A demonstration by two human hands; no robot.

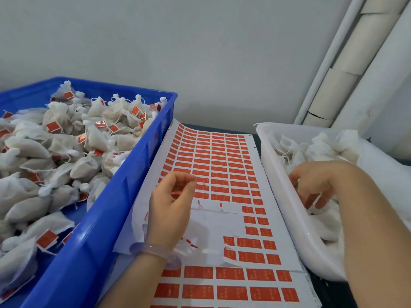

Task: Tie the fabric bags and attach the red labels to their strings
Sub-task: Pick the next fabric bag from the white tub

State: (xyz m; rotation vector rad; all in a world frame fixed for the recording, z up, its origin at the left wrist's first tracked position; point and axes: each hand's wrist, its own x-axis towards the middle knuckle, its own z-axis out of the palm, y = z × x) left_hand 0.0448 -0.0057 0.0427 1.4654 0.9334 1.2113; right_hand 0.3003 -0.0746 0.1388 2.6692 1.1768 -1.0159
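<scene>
As left hand [171,205] pinches label [176,193], right hand [318,185] grips bag [329,214].

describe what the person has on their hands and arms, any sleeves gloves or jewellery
No sleeves or gloves show on either side. The left hand has a pale, translucent lilac bangle round its wrist. The right hand and its wrist wear nothing visible.

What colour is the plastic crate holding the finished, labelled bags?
Blue; the rectangular plastic crate shows clearly in the head view.
</scene>
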